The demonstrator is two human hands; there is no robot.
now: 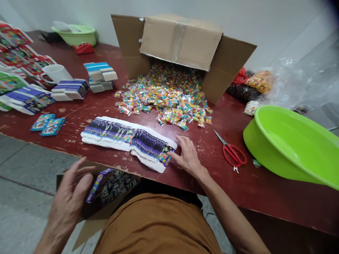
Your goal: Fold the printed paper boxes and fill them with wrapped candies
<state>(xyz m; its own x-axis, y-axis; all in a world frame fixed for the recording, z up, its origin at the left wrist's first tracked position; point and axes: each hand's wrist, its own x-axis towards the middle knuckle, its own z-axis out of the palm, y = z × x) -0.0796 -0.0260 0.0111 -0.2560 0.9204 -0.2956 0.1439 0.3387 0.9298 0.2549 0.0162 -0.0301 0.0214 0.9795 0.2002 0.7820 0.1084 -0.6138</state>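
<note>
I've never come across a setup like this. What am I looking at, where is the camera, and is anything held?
There is no machine here: these are a person's bare hands. The single picture comes from a camera worn on their head, looking forward and down. The right hand is at the end of an overlapping row of flat purple cartons on the red table. The left hand is open beside a small purple box; I can't tell whether they touch. Beyond the cartons, colourful clear packets spill from a cardboard box. Red-handled scissors and a bright green basin are at right; a white mug stands at left. I see no firm grip.
</note>
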